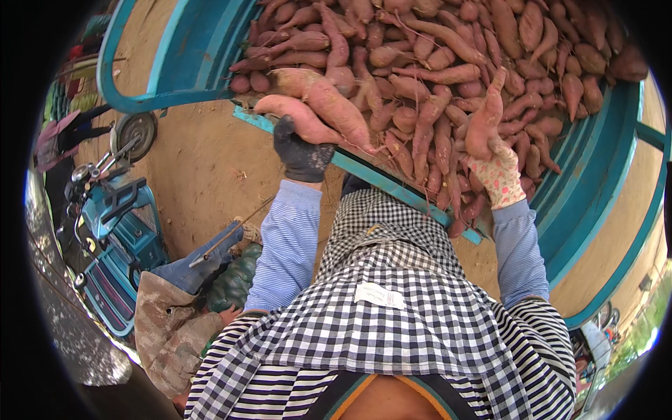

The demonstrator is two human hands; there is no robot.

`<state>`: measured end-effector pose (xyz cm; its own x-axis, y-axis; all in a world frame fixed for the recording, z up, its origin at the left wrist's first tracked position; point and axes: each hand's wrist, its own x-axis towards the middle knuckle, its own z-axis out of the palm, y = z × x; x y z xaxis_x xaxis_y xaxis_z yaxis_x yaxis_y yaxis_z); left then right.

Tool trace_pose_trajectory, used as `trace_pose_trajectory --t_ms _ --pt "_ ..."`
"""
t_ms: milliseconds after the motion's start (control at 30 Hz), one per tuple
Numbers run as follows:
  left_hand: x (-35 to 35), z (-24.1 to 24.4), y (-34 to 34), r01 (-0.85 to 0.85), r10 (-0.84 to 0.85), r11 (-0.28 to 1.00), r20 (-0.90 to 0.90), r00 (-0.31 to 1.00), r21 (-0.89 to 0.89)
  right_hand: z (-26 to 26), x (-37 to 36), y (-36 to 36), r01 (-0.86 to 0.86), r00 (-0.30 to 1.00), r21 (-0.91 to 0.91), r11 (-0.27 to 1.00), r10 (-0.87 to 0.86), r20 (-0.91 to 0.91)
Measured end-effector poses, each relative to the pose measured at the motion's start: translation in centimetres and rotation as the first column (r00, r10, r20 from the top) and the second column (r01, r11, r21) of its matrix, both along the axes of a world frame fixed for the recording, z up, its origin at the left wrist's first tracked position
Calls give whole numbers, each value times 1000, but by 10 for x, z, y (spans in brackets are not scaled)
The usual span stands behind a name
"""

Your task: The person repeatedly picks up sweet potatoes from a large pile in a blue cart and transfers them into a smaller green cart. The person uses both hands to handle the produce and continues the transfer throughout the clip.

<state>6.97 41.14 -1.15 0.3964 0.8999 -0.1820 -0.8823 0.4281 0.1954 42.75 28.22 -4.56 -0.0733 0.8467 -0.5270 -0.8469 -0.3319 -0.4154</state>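
Note:
My left hand [302,152], in a dark, soiled glove, grips a smooth pink sweet potato [294,116]. Against that one lies a larger, knobbly sweet potato [338,109]; whether my fingers also hold it is hidden. My right hand [499,168] wears a pale glove with a red pattern. It is shut on a tapered sweet potato [484,128], thin end pointing up and away from me. Both hands are over the near edge of a heap of sweet potatoes [404,89], which fills the bed of a blue metal cart [583,178].
The lowered or open near edge of the bed [388,181] runs just before my checked apron. To the left, a person in a camouflage jacket [163,325] is beside a green net sack [236,278]. A blue three-wheeler [126,231] stands beyond on bare earth.

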Motion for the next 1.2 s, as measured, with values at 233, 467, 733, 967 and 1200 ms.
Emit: trace_pose_trajectory --t_ms 233,467,733,967,1200 --pt "17 10 -18 15 -38 993 -201 979 -113 60 -101 65 1 929 39 999 13 -370" --pt "46 47 -14 -8 -63 992 -541 839 -129 38 -146 95 -93 899 111 990 131 -418" --pt "41 77 24 63 -106 992 -482 870 -105 58 -103 83 248 869 34 968 -207 -449" --pt "38 121 80 339 188 893 -929 319 297 51 -73 76 532 846 77 843 -526 -91" --pt "78 92 61 701 252 600 -922 293 386 31 -160 77 472 882 143 870 -469 -55"
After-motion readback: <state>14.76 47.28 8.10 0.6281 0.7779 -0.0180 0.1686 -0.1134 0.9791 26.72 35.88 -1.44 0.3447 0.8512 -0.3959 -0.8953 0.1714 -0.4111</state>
